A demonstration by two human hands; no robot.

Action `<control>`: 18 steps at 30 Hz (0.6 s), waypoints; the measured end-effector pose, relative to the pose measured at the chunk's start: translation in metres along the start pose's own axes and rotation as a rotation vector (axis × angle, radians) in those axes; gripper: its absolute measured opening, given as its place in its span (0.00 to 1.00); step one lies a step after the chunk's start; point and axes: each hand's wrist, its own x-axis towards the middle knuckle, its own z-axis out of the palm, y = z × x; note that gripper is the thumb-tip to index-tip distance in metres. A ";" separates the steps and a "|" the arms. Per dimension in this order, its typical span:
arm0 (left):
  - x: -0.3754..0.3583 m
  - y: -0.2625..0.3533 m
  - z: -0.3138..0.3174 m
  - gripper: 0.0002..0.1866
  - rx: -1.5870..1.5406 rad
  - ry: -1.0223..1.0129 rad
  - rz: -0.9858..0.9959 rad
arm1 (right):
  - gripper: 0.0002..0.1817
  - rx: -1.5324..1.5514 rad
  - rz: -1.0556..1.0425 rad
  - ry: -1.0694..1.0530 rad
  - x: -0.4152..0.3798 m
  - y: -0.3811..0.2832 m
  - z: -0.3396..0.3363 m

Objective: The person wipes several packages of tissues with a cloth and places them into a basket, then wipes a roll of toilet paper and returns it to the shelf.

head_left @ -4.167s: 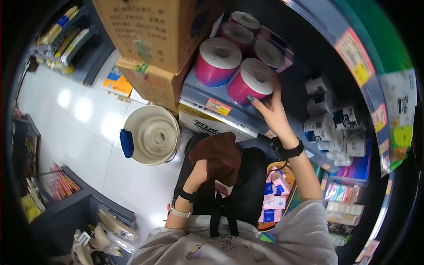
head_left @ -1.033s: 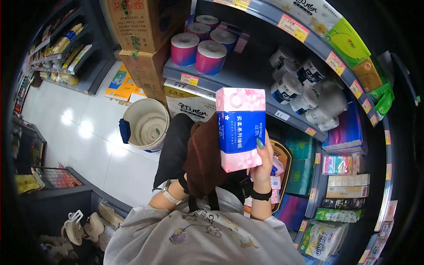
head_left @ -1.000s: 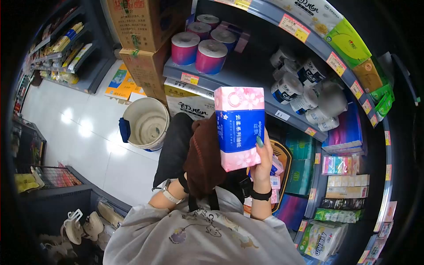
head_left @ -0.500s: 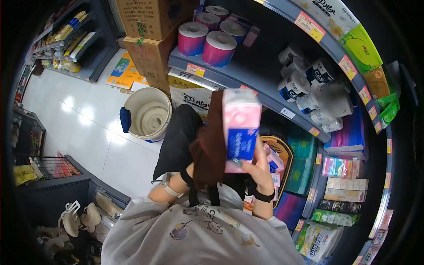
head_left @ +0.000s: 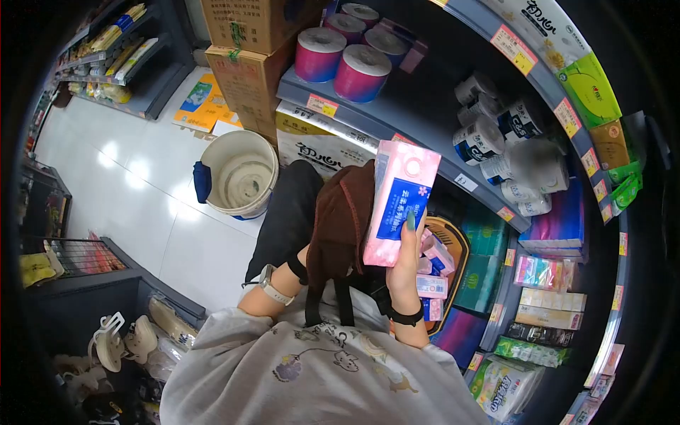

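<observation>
My right hand (head_left: 405,268) is closed on a pink tissue pack (head_left: 398,205) with a blue label, its thumb lying across the front. The pack is held up and tilted slightly to the right. My left hand is covered by a brown cloth item (head_left: 341,219) with dark straps; only the wrist and its pale watch (head_left: 273,285) show, so its fingers are hidden. Below my right hand, a dark basket with a yellow-orange rim (head_left: 464,262) holds several similar pink tissue packs (head_left: 431,286).
A white bucket (head_left: 212,159) with a blue cloth (head_left: 202,182) over its rim stands on the tiled floor. Cardboard boxes (head_left: 244,88) are stacked ahead. Shelves (head_left: 425,152) with pink-wrapped rolls (head_left: 362,73) and other paper goods curve around the right. Shoes (head_left: 110,347) sit lower left.
The tissue pack has moved slightly right and tilted, with my right hand still around it. The brown cloth item has shifted right and spread out. The view has shifted slightly.
</observation>
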 end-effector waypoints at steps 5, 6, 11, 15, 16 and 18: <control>0.002 -0.002 0.001 0.22 -0.036 -0.021 0.006 | 0.25 -0.629 -0.379 0.188 0.016 -0.006 0.000; 0.002 -0.003 0.000 0.22 -0.040 -0.026 0.002 | 0.26 -0.588 -0.410 0.220 0.020 -0.010 0.000; -0.006 -0.016 0.000 0.21 -0.078 -0.057 -0.030 | 0.26 0.349 0.133 0.013 0.030 -0.003 -0.022; -0.012 -0.026 -0.003 0.21 -0.097 -0.061 -0.064 | 0.27 0.190 0.199 0.006 0.022 0.003 -0.026; -0.013 -0.027 -0.003 0.21 -0.100 -0.059 -0.070 | 0.27 0.133 0.192 -0.024 0.018 0.004 -0.026; -0.013 -0.028 -0.004 0.21 -0.103 -0.058 -0.071 | 0.33 0.024 0.136 -0.092 0.016 -0.001 -0.020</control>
